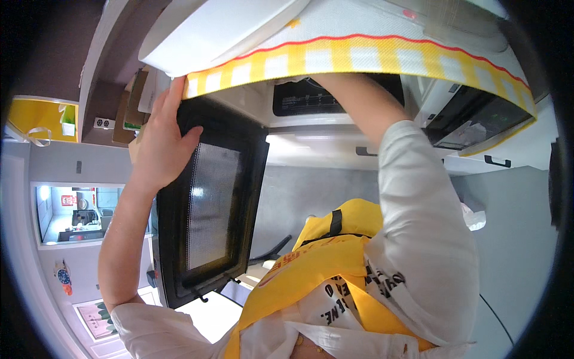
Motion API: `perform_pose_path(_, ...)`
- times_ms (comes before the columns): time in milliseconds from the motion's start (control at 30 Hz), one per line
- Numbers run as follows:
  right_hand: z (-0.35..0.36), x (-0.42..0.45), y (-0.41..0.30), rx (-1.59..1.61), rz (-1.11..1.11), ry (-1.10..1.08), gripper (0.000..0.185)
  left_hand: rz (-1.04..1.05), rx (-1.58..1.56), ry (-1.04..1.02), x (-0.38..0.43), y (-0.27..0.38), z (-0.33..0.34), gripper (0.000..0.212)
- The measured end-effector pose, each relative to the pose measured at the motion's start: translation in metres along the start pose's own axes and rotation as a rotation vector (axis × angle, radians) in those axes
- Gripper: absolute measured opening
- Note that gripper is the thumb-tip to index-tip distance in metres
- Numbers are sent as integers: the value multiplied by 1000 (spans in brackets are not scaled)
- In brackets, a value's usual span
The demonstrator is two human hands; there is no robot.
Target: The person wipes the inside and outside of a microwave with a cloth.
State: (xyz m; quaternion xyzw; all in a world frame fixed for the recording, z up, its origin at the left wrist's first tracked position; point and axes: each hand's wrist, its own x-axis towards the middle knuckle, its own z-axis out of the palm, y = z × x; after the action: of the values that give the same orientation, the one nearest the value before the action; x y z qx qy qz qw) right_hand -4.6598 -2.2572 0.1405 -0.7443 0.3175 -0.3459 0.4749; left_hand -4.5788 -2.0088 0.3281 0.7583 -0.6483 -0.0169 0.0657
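My left hand [166, 134] is raised beside the open microwave door [213, 206], its thumb apart from its fingers. Its fingertips touch the corner of a cloth cover [336, 56] with a yellow-and-white checked border, near a white container [224, 31] on top. My right forearm [372, 98] passes under the cover's hanging edge into the microwave oven [296, 123]. The right hand itself is hidden in there, so what it touches does not show. The door swings out towards my body, with a dark mesh window and latch hooks at its edge.
White cabinet fronts with black handles [497, 160] lie below the microwave. Cartons [130, 107] and a wall socket [104, 123] are on the left. A white bag [473, 217] lies at the right, and a dark cable [495, 318] crosses the grey floor.
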Motion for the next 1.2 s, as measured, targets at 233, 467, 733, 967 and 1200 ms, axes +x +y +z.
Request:
perform_pose_path(233, 26, -82, -9, -513, -359, -307, 25, -20, 35, -5, -9, -7, -2, 84)
perform_pose_path(467, 29, -58, -2, 203, 25, -225, 35, 45, 5, 2, -3, -5, 0, 87)
perform_pose_path(733, 39, -55, 1, -241, -139, -269, 24, 76, 6, 16, -3, -16, 1, 86)
perform_pose_path(967, 49, -59, 8, 20, -68, -136, 25, 99, -28, 23, -4, -16, 3, 86)
perform_pose_path(1200, 32, -87, -13, -760, -438, -131, 18, 150, 64, 64, -7, -17, 4, 85)
